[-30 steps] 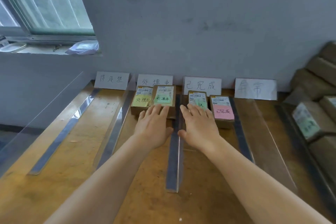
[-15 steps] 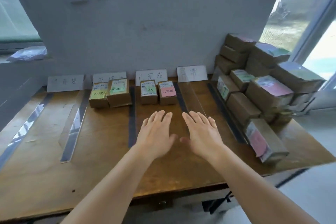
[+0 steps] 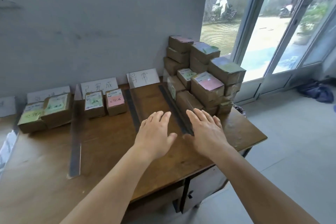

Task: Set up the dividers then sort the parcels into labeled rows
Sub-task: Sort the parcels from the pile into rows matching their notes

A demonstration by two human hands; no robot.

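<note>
My left hand [image 3: 155,133] and my right hand [image 3: 205,131] hover flat and empty over the wooden table [image 3: 112,151], fingers straight, just in front of the pile of brown parcels [image 3: 203,78] at the table's right end. Clear dividers on dark base strips [image 3: 175,109] split the table into rows. White handwritten label cards [image 3: 142,77] lean against the wall behind the rows. Two parcels [image 3: 104,103] with green and pink stickers stand in one row, two more parcels [image 3: 45,112] in the row to its left.
The table's right edge drops off to a grey floor beside a glass door [image 3: 272,42]. A dark cloth [image 3: 316,92] lies on the floor by the door. A cabinet [image 3: 203,187] sits under the table.
My view has swung right, from the sorted rows to the parcel pile. Both hands have moved right with it, staying flat and empty.
</note>
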